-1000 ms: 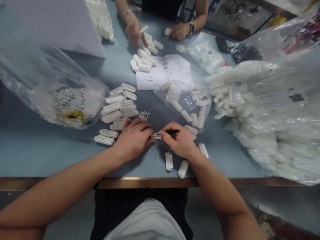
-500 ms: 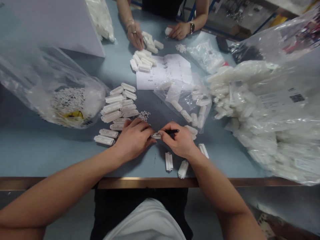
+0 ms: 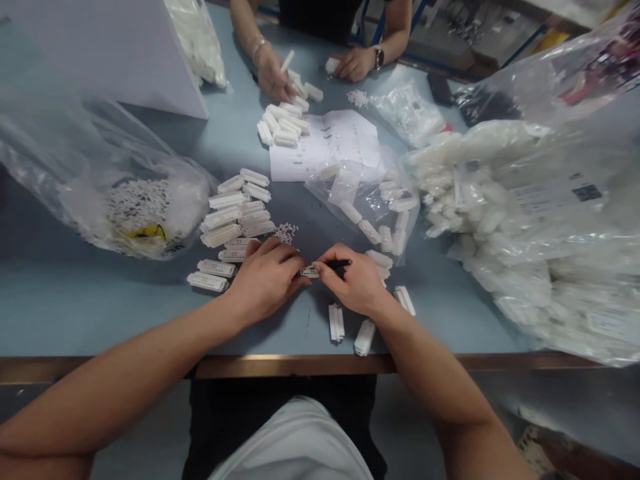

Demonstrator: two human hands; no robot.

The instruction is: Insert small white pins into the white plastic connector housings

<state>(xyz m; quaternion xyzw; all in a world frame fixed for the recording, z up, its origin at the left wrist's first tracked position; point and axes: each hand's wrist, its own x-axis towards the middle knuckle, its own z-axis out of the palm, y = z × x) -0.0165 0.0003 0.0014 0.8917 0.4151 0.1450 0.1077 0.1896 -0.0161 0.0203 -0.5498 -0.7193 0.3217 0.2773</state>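
Note:
My left hand rests on the blue table with its fingers curled around one end of a small white plastic connector. My right hand pinches a thin black tool whose tip meets that connector. A heap of similar white connectors lies just left of my left hand, and a little pile of tiny white pieces lies beyond it. Two more connectors lie under my right wrist, near the table's front edge.
A clear bag of small white parts lies at left, and big bags of white connectors fill the right. A printed sheet and a smaller open bag sit mid-table. Across the table another person's hands handle connectors.
My hands have stayed in place on the connector. The person opposite has lifted a connector with one hand. The view has shifted slightly.

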